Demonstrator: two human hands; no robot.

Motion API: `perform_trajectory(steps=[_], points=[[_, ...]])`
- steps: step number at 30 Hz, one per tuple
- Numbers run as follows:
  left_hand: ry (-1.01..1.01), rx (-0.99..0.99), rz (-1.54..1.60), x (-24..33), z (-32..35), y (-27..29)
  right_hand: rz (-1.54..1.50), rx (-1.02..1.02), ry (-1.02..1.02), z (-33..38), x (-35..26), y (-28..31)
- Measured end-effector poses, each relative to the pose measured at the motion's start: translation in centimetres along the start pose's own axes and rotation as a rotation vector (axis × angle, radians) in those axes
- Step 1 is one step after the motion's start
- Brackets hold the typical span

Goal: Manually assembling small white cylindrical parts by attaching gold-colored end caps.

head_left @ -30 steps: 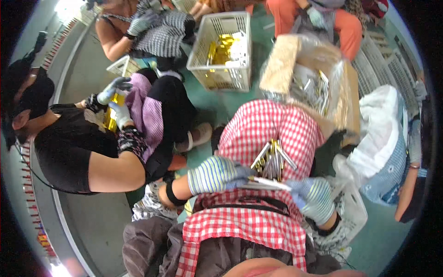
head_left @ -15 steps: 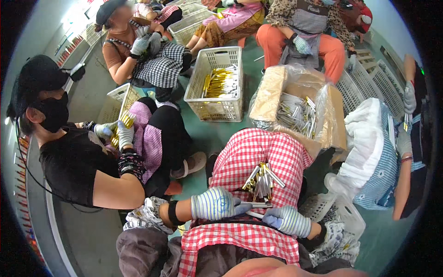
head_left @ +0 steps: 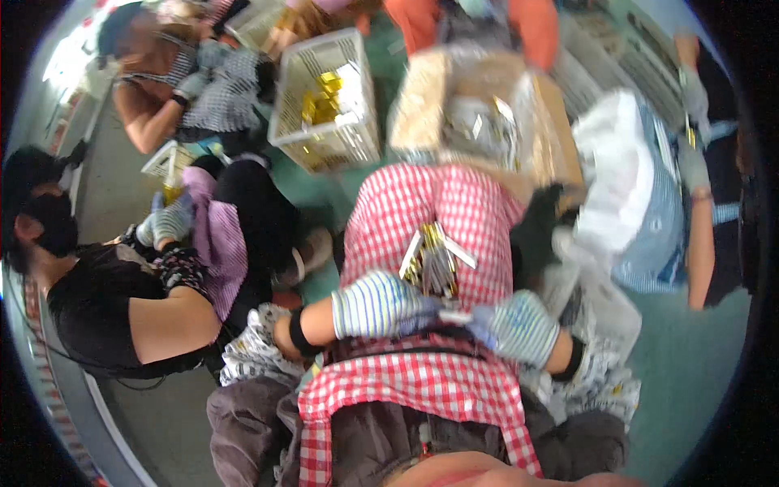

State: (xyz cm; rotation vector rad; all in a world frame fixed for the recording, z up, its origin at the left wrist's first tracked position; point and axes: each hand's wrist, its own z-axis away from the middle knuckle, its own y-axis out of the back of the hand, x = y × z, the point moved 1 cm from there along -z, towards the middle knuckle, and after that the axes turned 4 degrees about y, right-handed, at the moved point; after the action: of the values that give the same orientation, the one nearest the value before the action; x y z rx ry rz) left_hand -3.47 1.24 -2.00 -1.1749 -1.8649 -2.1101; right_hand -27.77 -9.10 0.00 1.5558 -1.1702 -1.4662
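Observation:
My left hand [head_left: 375, 305] and my right hand [head_left: 523, 326], in white gloves with blue-green stripes and bluish-grey fingertips, meet low over my lap. Both are closed, with a slim white tube [head_left: 454, 316] pinched between their fingertips. Motion blurs the tube, and the fingers cover its ends. Just beyond them, a loose heap of slim silver, white and gold tubes [head_left: 438, 268] rests on my red-and-white checked apron [head_left: 389, 203].
Ahead stands a plastic-lined cardboard box [head_left: 556, 130] of silver tubes. Left of it, a pale crate [head_left: 324, 138] holds gold and white pieces. A co-worker in a black mask [head_left: 53, 223] sits close on my left; another person's gloved hands [head_left: 694, 162] work at far right.
My view has shifted, so the surroundings appear higher and further left. My hands have come closer together, and less of the white tube shows between them.

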Motion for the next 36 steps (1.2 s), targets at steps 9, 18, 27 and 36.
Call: perform_trajectory(steps=[9, 18, 27, 36], points=[[0.065, -0.115, 0.185, 2.1, -6.1, 0.3, 0.070, 0.101, -0.308, 5.9, 2.7, -3.7], [0.216, 0.176, 0.135, -2.8, -1.2, 0.6, 0.052, 0.014, -1.550, 37.5, 3.9, -16.0], [0.305, 0.139, 0.067, -2.5, -0.3, 1.2, -0.012, -0.234, -1.704, 42.5, 5.1, -27.6], [0.284, 0.264, -0.060, -5.9, -1.2, 0.9, 0.158, -0.025, -1.578, 35.7, 6.1, -21.9]])
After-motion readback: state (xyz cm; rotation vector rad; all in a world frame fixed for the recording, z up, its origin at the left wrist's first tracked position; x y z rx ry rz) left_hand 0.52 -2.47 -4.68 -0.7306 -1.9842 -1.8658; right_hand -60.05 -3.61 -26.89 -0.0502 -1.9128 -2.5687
